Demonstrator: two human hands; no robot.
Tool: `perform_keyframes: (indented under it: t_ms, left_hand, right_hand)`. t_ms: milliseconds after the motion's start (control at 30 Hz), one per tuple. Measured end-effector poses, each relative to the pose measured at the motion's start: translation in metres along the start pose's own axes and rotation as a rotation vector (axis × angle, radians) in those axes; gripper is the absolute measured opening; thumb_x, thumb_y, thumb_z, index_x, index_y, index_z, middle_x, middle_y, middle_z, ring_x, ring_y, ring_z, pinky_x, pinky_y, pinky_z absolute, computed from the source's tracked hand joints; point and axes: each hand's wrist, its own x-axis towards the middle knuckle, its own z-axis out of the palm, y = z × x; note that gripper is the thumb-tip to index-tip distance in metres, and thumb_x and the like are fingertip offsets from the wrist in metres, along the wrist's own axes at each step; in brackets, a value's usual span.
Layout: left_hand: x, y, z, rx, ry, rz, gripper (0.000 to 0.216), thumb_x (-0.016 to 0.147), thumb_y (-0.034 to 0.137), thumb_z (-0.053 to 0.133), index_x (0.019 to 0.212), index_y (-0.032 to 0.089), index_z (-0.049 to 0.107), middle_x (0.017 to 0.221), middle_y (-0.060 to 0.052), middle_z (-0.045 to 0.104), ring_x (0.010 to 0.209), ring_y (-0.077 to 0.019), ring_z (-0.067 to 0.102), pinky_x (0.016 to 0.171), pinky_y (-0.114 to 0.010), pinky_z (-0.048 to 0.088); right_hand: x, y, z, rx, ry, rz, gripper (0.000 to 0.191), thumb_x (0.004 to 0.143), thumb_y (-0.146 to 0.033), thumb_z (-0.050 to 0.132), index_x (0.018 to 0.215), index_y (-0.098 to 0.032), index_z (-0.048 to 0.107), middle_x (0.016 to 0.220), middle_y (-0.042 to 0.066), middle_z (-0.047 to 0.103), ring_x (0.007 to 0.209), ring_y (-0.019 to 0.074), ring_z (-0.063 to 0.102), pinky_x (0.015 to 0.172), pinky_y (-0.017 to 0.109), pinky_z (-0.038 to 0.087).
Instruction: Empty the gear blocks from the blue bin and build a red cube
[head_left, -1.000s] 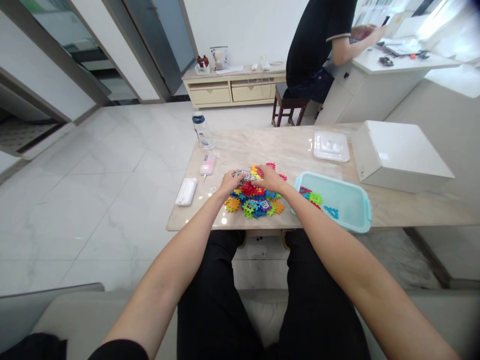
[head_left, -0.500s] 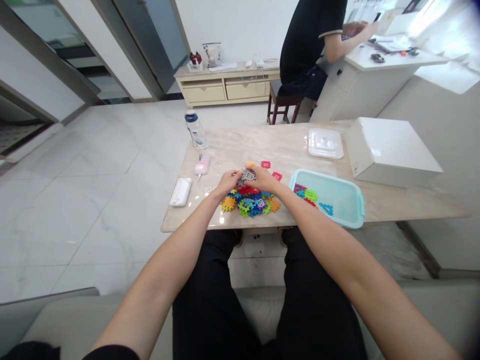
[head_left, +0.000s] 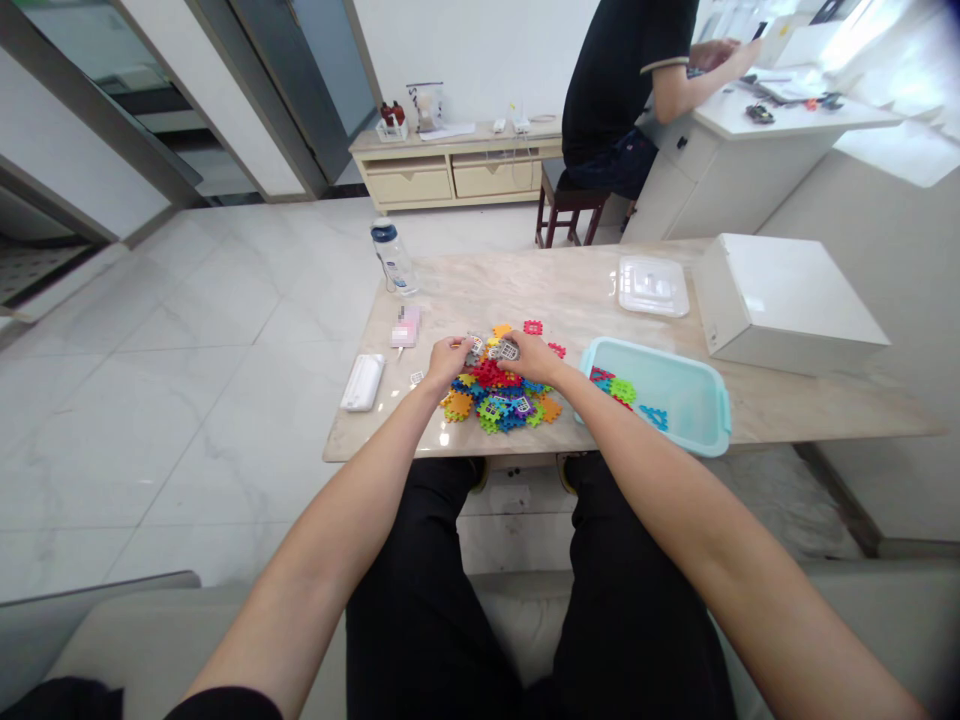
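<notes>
My left hand [head_left: 448, 360] is closed on a grey-and-white lattice piece [head_left: 475, 347] above the back of a colourful pile. Opposite it, my right hand [head_left: 529, 356] pinches another grey-and-white lattice piece [head_left: 508, 350]; a gap parts the two. Below both hands lies the pile of toothed plastic building pieces [head_left: 510, 400] in red, blue, green, orange and purple. Loose red pieces [head_left: 532, 327] rest behind my right hand. A small white lattice piece [head_left: 417, 378] lies left of my left hand. My fingertips are partly hidden by the pieces.
Right of the pile stands a light-blue tray [head_left: 675, 400] holding several pieces. Behind it are a clear plastic lid [head_left: 652, 286] and a white box [head_left: 787, 300]. A water bottle [head_left: 394, 262], a pink pack [head_left: 406, 328] and a white pack [head_left: 363, 382] line the table's left side. A person sits beyond.
My hands have moved apart, the left one to the left. The grey-and-white pieces that were together between them are now separate, one in each hand.
</notes>
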Motion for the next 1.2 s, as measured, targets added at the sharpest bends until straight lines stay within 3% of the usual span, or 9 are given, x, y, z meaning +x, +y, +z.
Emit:
perform_keyframes:
  t_ms: [367,533,633,800,1067,1200]
  left_hand:
    - [0.001,-0.001,-0.001,-0.052,0.023,-0.023,0.021,0.095,0.031,0.081,0.105,0.014,0.075,0.098,-0.008,0.080,0.072,-0.0157,0.075,0.067,-0.027,0.061]
    - [0.002,-0.001,-0.002,0.017,0.004,-0.021,0.028,0.094,0.036,0.084,0.109,0.014,0.076,0.095,-0.009,0.081,0.066,-0.0151,0.074,0.055,-0.022,0.050]
    - [0.001,-0.001,-0.002,0.029,-0.042,-0.014,0.038,0.087,0.039,0.092,0.111,0.014,0.076,0.091,-0.009,0.082,0.067,-0.0160,0.073,0.055,-0.022,0.051]
    - [-0.004,0.002,0.000,0.009,-0.206,0.003,0.057,0.069,0.042,0.105,0.110,0.014,0.077,0.092,-0.009,0.082,0.069,-0.0163,0.073,0.066,-0.028,0.059]
    - [-0.008,0.006,0.003,0.021,-0.313,0.026,0.048,0.079,0.053,0.098,0.105,0.016,0.080,0.101,-0.011,0.082,0.082,-0.0197,0.075,0.070,-0.028,0.061]
    - [-0.004,0.001,0.003,-0.018,-0.278,0.006,0.038,0.083,0.036,0.097,0.106,0.014,0.076,0.090,-0.006,0.078,0.075,-0.0159,0.072,0.074,-0.031,0.063]
  right_hand:
    - [0.001,0.002,0.003,0.067,0.028,0.025,0.058,0.094,-0.027,0.086,0.147,-0.013,0.067,0.147,0.020,0.073,0.136,0.0325,0.070,0.121,0.047,0.052]
    - [0.001,0.001,0.003,0.106,0.069,-0.003,0.063,0.091,-0.023,0.087,0.150,-0.012,0.065,0.151,0.021,0.070,0.142,0.0335,0.066,0.126,0.049,0.048]
    - [0.001,-0.001,0.003,0.150,0.066,-0.055,0.074,0.088,-0.027,0.091,0.154,-0.012,0.062,0.157,0.023,0.065,0.148,0.0341,0.062,0.129,0.050,0.044]
    - [0.000,-0.010,0.003,0.225,0.026,-0.126,0.082,0.085,-0.030,0.095,0.158,-0.016,0.060,0.158,0.020,0.065,0.145,0.0326,0.064,0.125,0.048,0.049]
    - [0.001,-0.014,0.001,0.129,0.062,-0.115,0.050,0.091,-0.018,0.079,0.141,-0.013,0.072,0.140,0.017,0.077,0.133,0.0308,0.072,0.120,0.045,0.053]
    - [0.003,-0.009,0.002,0.106,0.076,-0.073,0.048,0.093,-0.013,0.071,0.141,-0.010,0.071,0.143,0.020,0.075,0.136,0.0311,0.070,0.122,0.045,0.051]
